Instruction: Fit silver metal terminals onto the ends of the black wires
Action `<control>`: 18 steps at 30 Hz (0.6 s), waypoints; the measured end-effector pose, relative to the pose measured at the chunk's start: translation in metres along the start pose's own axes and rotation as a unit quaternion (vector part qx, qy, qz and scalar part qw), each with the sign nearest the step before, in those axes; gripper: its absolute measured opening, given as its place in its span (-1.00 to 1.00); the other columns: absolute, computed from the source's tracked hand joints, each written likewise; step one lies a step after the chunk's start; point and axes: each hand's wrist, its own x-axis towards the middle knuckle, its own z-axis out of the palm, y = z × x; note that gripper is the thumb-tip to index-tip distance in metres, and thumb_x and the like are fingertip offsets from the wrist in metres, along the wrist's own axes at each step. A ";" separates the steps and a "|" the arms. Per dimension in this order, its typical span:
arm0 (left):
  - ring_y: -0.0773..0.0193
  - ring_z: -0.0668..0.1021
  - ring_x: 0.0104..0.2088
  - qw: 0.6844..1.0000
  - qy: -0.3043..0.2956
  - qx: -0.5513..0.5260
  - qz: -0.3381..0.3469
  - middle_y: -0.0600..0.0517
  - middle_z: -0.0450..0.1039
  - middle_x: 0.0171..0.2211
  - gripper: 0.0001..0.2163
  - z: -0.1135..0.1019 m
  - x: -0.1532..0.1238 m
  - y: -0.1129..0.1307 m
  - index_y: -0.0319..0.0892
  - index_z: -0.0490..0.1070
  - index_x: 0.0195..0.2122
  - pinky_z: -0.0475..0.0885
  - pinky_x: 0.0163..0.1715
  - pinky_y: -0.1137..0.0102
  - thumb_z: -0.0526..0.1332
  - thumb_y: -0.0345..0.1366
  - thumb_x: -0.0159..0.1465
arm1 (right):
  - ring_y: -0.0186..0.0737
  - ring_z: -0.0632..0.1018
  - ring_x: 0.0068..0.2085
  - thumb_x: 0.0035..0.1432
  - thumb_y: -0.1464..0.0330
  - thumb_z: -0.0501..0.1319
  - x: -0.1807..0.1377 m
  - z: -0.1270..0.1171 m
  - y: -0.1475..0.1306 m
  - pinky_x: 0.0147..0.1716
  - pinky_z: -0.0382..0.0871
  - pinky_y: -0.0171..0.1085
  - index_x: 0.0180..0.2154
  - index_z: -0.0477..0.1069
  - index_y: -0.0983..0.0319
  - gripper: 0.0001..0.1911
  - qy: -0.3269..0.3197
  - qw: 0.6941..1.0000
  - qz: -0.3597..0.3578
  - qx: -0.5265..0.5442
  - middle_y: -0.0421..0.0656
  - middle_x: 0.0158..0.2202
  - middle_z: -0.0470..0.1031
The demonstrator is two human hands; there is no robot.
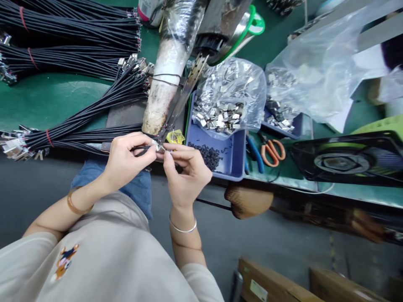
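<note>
My left hand (128,160) is closed in a pinch on the end of a black cable (142,147) at the table's front edge. Facing it, my right hand (186,173) pinches a small silvery metal piece (162,149), its fingertips nearly meeting the left ones. The fingers partly cover both parts, and whether they are joined I cannot tell. Just behind the hands, a taped white duct (163,79) slants down beside a metal bracket (185,96). Bundled black cables (85,109) with metal plugs lie to the left.
A blue tray (234,157) holds small black tubes (209,157) and a plastic bag of metal shells (225,115). To the right are orange-handled scissors (272,152), blue-handled pliers (255,154) and a black fan (343,161). A solder spool (241,35) stands behind; cardboard boxes (273,281) are below.
</note>
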 end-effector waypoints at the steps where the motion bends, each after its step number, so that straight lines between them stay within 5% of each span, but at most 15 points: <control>1: 0.44 0.35 -0.56 1.000 0.006 0.005 0.008 0.05 0.48 -0.52 -0.85 0.001 0.000 0.000 -0.25 0.55 -0.48 0.19 -0.57 0.51 0.21 -0.40 0.18 | -0.30 0.69 -0.30 0.26 0.40 0.27 0.001 0.000 0.000 -0.32 0.67 -0.30 -0.31 0.43 0.17 -0.94 0.001 1.000 -0.004 0.003 -0.18 -0.21 0.65; 7: 0.47 0.28 -0.60 0.998 0.026 0.032 0.053 0.08 0.45 -0.54 -0.86 0.001 0.001 0.000 -0.24 0.54 -0.48 0.16 -0.61 0.51 0.23 -0.42 0.19 | -0.31 0.68 -0.28 0.24 0.45 0.29 0.007 -0.002 -0.003 -0.33 0.66 -0.32 -0.30 0.49 0.15 -0.92 -0.005 1.000 -0.025 -0.012 -0.20 -0.25 0.65; 18: 0.45 0.28 -0.59 0.998 -0.007 0.057 0.028 0.10 0.41 -0.58 -0.85 0.000 -0.003 0.004 -0.23 0.50 -0.52 0.15 -0.59 0.49 0.19 -0.44 0.17 | -0.31 0.68 -0.34 0.28 0.41 0.24 0.003 -0.010 -0.006 -0.35 0.64 -0.31 -0.31 0.44 0.13 -0.91 -0.045 0.998 -0.029 -0.040 -0.22 -0.25 0.66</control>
